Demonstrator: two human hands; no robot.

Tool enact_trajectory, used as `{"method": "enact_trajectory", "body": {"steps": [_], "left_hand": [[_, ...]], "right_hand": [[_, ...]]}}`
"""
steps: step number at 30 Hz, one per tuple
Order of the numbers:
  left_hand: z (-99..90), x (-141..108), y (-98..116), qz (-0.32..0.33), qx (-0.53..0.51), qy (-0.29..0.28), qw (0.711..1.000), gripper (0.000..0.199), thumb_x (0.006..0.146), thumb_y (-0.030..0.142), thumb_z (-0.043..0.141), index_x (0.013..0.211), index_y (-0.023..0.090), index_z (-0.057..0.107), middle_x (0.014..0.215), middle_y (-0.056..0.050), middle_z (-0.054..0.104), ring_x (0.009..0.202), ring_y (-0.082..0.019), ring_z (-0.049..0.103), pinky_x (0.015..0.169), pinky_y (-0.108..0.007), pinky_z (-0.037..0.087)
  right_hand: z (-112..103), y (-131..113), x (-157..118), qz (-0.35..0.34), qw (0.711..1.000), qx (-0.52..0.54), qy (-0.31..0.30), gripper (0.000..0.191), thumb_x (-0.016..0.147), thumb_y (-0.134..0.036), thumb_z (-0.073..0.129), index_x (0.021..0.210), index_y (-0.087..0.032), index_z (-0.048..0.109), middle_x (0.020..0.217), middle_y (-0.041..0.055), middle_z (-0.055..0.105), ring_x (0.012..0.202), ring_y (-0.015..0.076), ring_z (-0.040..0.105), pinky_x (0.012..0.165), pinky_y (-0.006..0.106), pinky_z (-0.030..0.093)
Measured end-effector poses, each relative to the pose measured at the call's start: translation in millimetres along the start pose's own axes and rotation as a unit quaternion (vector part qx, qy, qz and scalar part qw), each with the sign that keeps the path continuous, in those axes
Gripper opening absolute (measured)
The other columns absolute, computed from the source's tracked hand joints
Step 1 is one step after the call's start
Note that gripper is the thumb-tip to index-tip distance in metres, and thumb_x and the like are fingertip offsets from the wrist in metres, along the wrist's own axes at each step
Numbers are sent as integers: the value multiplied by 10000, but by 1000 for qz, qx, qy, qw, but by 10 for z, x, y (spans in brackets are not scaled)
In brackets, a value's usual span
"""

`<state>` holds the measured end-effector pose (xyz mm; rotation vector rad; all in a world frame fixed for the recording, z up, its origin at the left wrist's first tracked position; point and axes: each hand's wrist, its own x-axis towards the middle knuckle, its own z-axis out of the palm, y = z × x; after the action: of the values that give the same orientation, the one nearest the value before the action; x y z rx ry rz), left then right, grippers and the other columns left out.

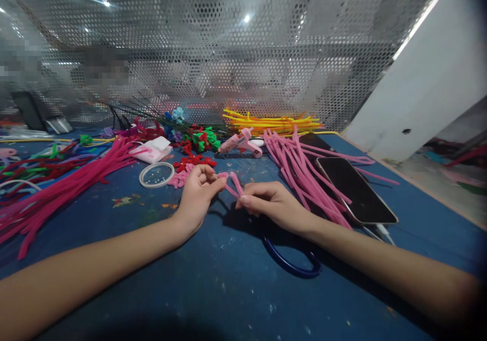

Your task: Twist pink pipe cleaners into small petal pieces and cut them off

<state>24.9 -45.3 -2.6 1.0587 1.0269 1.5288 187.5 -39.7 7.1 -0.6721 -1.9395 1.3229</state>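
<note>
No readable text, label, brand, number or sign on any of the things in view.

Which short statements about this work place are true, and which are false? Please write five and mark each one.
1. The left hand and the right hand both hold pink fuzzy wire. True.
2. The white ring lies to the right of the right hand. False: the white ring lies to the left of the left hand.
3. The yellow stems lie behind the glue gun. True.
4. The glue gun is green. False: the glue gun is pink.
5. The blue handle lies on the table. True.
</note>
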Motion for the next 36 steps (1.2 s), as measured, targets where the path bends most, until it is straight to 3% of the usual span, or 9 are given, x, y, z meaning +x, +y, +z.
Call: {"method": "enact_trajectory", "body": {"steps": [5, 10, 13, 21, 29, 36], "left_hand": [[-11, -37, 28, 66, 104, -30, 992, 245, 629, 117, 629, 749, 174, 423, 617, 73, 476, 580, -59, 474, 570, -190, 376], [8, -97, 61, 107, 140, -78, 981, 231, 649, 123, 607, 735, 182, 401, 615, 68, 472, 571, -66, 482, 574, -197, 398], [8, -115, 57, 129, 164, -78, 975, 216, 660, 112, 595, 737, 182, 406, 626, 62, 479, 593, -70, 495, 604, -201, 411], [11, -142, 44, 147, 186, -73, 969, 207, 685, 125, 592, 761, 181, 408, 649, 57, 466, 608, -70, 480, 608, -197, 412], [-5, -176, 56, 173, 241, -99, 950, 168, 712, 135, 576, 761, 184, 423, 659, 53, 472, 616, -75, 492, 612, -206, 419], [-5, -198, 71, 156, 258, -166, 939, 148, 720, 99, 552, 774, 185, 445, 711, 44, 520, 675, -79, 533, 649, -210, 422]], "right_hand": [[26, -18, 14, 49, 997, -63, 23, 257, 730, -237, 469, 512, -150, 574, 476, -24, 475, 451, 70, 385, 462, 226, 285], [35, -16, 8, 69, 993, -90, 30, 244, 663, -213, 426, 453, -162, 538, 441, -23, 461, 433, 75, 368, 452, 229, 266], [38, -22, 15, 77, 992, -84, 51, 236, 644, -229, 413, 443, -163, 519, 432, -23, 458, 418, 74, 351, 438, 230, 250], [51, 5, 28, 92, 988, -53, 111, 298, 636, -307, 423, 374, -194, 341, 362, -63, 290, 379, 55, 246, 408, 231, 189], [64, 4, 6, 90, 989, -60, 99, 338, 653, -304, 435, 371, -200, 280, 365, -77, 224, 376, 41, 186, 388, 227, 142], [55, 3, -2, 67, 994, -55, 65, 420, 751, -414, 496, 421, -155, 478, 377, -45, 390, 359, 42, 317, 365, 200, 217]]}}
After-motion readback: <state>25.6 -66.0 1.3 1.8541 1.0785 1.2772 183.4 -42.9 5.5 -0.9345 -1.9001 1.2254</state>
